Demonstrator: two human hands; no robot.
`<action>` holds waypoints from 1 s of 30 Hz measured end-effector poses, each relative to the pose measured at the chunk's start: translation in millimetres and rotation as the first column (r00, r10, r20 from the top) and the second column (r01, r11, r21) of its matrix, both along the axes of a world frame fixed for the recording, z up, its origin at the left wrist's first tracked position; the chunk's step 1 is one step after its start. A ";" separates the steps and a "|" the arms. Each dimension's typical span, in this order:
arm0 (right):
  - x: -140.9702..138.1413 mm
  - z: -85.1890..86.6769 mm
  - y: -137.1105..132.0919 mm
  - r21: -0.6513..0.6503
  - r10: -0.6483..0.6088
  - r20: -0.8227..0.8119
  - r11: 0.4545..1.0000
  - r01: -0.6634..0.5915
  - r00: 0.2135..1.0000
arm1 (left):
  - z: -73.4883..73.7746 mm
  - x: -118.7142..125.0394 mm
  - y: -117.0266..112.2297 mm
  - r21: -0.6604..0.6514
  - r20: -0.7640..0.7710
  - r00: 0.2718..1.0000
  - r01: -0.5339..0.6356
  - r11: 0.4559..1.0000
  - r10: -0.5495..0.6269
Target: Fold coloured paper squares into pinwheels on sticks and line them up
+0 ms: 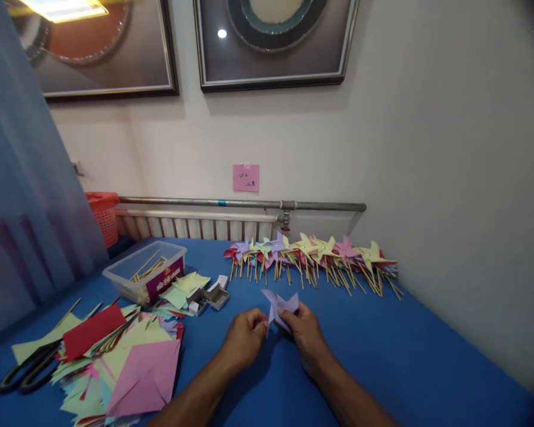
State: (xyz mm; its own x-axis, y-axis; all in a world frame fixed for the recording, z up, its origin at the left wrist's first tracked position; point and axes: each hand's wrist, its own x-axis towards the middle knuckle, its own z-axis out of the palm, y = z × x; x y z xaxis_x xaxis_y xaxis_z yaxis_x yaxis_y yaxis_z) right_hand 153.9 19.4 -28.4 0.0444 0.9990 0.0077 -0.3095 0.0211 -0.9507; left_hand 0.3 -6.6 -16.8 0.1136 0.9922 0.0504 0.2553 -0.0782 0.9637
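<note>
A lavender paper pinwheel with partly folded blades is held up between my two hands, above the blue tabletop. My right hand pinches it from the right, thumb across the front near its middle. On the other side, my left hand has its thumb and fingers pressed together at the paper's left lower edge. Whether a pin or stick is in the paper I cannot make out. Left of my hands lie small open grey boxes, one with tiny metal pieces inside.
Finished pinwheels on sticks lie in a row along the wall. A clear plastic tub holds wooden sticks. Cut paper sheets pile at the left, with black-handled scissors beside them. Behind stand a red basket and a metal pipe.
</note>
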 end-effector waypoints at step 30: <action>1.7 16.1 -8.5 0.040 0.202 0.126 0.977 -0.209 0.971 | 19.6 -4.7 -1.8 -0.163 0.145 0.988 -0.022 0.986 0.046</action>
